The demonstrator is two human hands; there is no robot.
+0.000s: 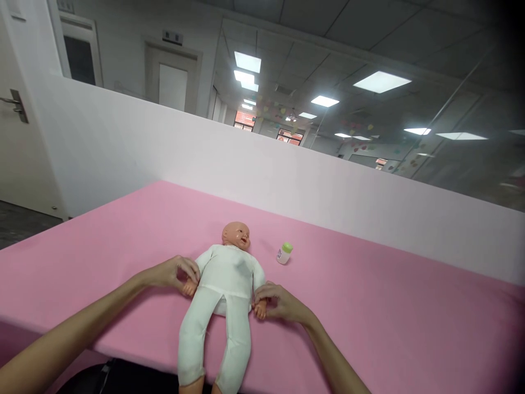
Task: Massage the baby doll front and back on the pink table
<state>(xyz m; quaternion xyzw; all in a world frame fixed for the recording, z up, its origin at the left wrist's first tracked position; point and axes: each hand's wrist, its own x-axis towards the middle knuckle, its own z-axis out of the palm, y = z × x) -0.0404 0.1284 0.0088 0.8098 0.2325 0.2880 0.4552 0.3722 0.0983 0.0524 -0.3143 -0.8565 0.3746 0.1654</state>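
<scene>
A baby doll (225, 273) with a white cloth body lies on its back on the pink-covered table (361, 317). Its head points away from me and its legs reach over the near edge. My left hand (176, 272) has its fingers curled round the doll's wrist on the left side. On the other side my right hand (283, 302) grips the doll's other wrist between thumb and fingers. The doll's plastic hands show just below my fingers. To the right of the doll's head stands a small bottle (284, 253) with a green cap, slightly tilted in view.
A white low wall (254, 169) runs along the table's far side, with glass above it. At the far left is a door (24, 126) with a metal handle. Something dark (135, 377) is below the table's near edge.
</scene>
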